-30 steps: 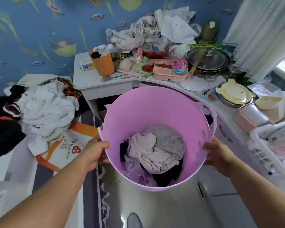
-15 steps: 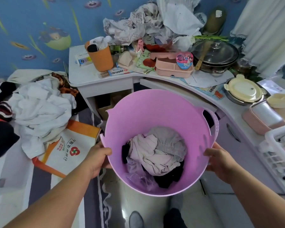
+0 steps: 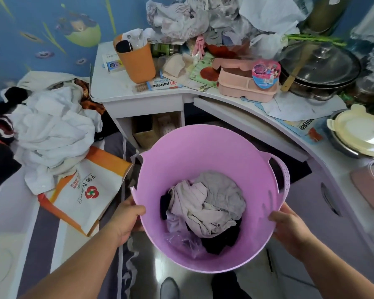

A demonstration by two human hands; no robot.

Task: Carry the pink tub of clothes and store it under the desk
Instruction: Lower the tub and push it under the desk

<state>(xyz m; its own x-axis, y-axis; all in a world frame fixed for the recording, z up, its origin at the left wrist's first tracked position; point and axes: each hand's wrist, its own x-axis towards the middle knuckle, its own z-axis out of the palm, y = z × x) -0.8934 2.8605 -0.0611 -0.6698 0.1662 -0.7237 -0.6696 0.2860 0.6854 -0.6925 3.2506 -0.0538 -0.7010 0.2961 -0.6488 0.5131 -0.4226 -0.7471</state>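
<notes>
both hands (image 3: 127, 219) (image 3: 289, 225) on pink tub (image 3: 203, 152) rim, arms outstretched

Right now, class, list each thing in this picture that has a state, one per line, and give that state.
pink tub: held up off the floor, upright, not yet under the desk
clothes: heaped in the tub's bottom
left hand: grips the tub's rim
right hand: grips the tub's rim
desk: top cluttered
orange cup: upright, stuffed
pot: glass lid on
pink lunch box: open
</notes>
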